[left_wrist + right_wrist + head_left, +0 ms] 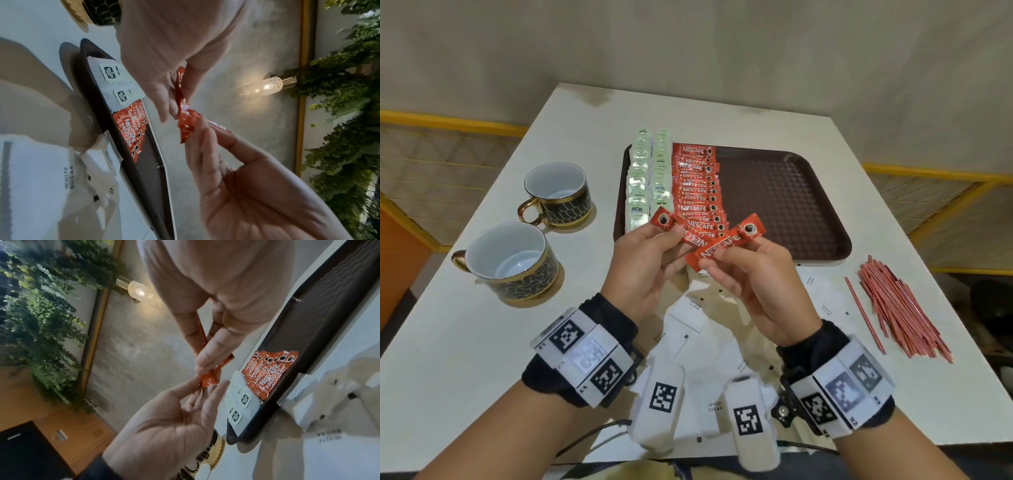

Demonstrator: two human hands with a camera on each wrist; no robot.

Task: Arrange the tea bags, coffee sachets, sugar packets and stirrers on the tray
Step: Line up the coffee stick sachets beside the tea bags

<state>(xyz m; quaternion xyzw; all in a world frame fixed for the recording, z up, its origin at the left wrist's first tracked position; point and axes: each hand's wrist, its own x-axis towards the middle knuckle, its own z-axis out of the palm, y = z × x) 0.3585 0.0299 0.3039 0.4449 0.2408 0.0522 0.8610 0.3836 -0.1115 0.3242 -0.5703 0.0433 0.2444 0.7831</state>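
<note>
Above the near edge of the brown tray (784, 202), the left hand (643, 263) pinches one red coffee sachet (676, 230) and the right hand (753, 281) pinches another (726, 244), the two crossing. On the tray's left lie two rows of tea bags (650, 171) beside a row of sachets (697, 185). White sugar packets (688, 317) lie scattered on the near table (some under the hands), red stirrers (897, 305) to the right.

Head view looks down from above at fingers (717, 255); wrist views sit close behind fingers, sideways; all share tray (822, 253) beyond fingertips.
</note>
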